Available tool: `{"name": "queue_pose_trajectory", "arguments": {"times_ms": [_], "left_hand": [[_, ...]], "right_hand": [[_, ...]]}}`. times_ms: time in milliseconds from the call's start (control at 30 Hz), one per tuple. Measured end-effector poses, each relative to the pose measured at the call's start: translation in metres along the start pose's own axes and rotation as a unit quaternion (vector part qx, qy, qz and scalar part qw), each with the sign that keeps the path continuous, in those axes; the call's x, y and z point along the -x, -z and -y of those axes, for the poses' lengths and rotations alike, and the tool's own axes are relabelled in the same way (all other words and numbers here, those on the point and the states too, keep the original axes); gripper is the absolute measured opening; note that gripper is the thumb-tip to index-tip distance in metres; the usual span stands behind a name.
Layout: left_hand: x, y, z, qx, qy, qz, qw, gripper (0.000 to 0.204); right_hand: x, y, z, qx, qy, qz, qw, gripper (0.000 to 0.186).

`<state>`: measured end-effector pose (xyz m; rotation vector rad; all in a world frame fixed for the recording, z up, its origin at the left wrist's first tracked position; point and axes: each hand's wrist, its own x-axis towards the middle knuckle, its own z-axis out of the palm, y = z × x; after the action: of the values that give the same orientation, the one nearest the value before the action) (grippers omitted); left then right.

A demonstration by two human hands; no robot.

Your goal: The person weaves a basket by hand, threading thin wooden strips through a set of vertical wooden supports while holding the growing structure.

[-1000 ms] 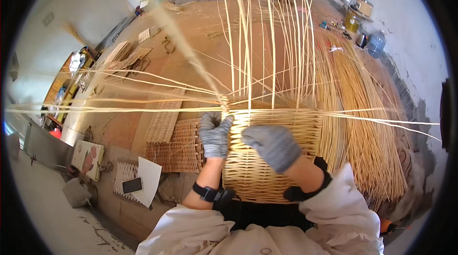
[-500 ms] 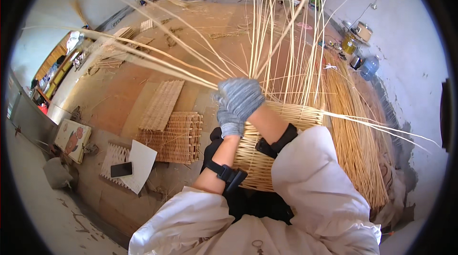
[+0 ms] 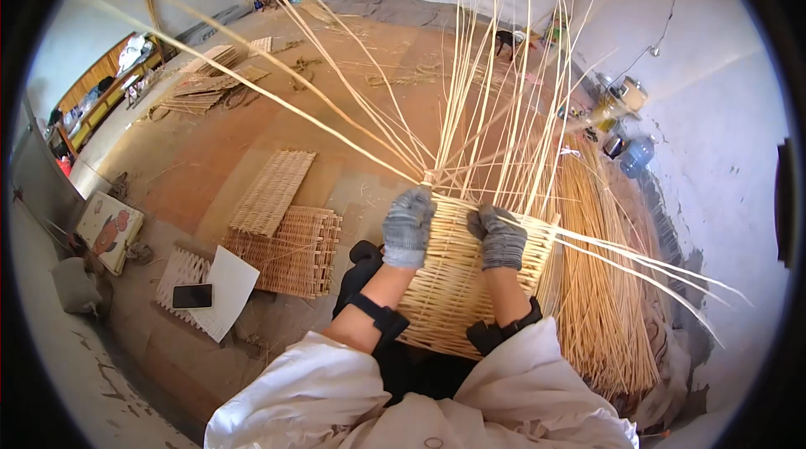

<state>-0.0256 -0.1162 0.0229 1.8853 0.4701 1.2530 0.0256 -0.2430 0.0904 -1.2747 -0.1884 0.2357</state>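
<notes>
A pale woven wicker panel [image 3: 449, 298] stands in front of me, with long loose wicker rods [image 3: 457, 105] fanning up from its top edge. My left hand [image 3: 409, 229], in a grey glove, grips the panel's upper left corner, just below where several rods cross. My right hand [image 3: 502, 239], gloved too, is closed at the top edge right of the middle. A thin rod runs into its fingers; its fingertips are partly hidden. Some rods are smeared by motion at the upper left and right. Several rod ends stick out from the panel's right side.
A big bundle of wicker rods [image 3: 600, 298] lies on the right by the wall. Finished woven panels [image 3: 290, 252] are stacked on the left, near a phone [image 3: 192, 296] on white paper [image 3: 227, 298]. A blue water bottle [image 3: 638, 157] stands at the right wall.
My hands, together at the panel's upper left corner before, are now apart: the right has moved right and down along the top edge. Some rods have swung across.
</notes>
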Motion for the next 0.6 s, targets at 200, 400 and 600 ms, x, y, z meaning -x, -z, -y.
{"name": "queue_pose_trajectory", "arguments": {"times_ms": [200, 400, 600], "left_hand": [[-0.016, 0.024, -0.036, -0.175, -0.230, 0.040, 0.957, 0.039], [-0.015, -0.022, -0.072, -0.262, -0.125, 0.028, 0.956, 0.052], [0.006, -0.018, -0.029, -0.018, -0.077, 0.125, 0.989, 0.039]], "right_hand": [[-0.052, 0.004, 0.028, 0.067, 0.015, 0.063, 0.996, 0.019], [-0.157, -0.002, 0.036, 0.497, 0.443, 0.038, 0.745, 0.030], [-0.042, 0.061, 0.039, -0.077, -0.007, -0.012, 0.997, 0.040]]}}
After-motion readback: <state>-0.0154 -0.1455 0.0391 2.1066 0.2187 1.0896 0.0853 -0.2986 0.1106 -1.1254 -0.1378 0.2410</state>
